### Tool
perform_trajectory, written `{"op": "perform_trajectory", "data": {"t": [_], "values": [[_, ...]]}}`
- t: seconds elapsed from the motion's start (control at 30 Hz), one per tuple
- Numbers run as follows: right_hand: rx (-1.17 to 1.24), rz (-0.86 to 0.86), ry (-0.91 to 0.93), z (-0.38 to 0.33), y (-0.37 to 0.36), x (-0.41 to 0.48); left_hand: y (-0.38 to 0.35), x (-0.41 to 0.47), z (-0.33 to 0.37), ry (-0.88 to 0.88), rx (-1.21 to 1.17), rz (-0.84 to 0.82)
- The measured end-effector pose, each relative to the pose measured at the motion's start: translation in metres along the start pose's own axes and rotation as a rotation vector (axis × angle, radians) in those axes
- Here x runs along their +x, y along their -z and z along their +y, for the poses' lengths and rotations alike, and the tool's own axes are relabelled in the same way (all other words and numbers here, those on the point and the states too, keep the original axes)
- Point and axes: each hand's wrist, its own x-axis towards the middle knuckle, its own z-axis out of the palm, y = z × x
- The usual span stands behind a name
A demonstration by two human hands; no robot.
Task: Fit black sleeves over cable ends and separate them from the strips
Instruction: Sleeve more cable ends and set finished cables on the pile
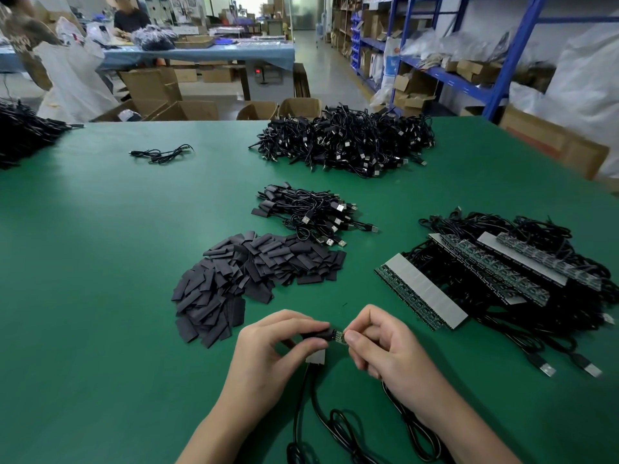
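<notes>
Flat green table mat, matte charcoal-black sleeves, one black sleeve and dark green cable end at 6 o'clock, silver-plugged black cables at 12 o'clock, grey-backed strips at 3 o'clock, blue shelving at 2 o'clock

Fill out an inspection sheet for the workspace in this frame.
Surface: green table.
Job's things: sleeve pile at centre; strips at right, lying on their cables; sleeved bundle behind the pile.
Clutter: loose cable at far left.
Hands: left hand pinches a sleeve; right hand pinches the board at the sleeve's mouth.
Cables: large heap at the far edge; second heap at the left edge; leads trail from the hands toward the person.
Surroundings: blue shelving, cardboard boxes, another worker at a far table.
</notes>
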Motion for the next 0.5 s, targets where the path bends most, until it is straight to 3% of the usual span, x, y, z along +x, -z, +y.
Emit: {"op": "perform_trajectory", "data": {"t": [0.5], "values": [[0.07,-0.053,-0.087,0.0025,0.0035,0.0026,0.0026,0.0013,-0.0061,0.081,-0.041,-0.137]]}}
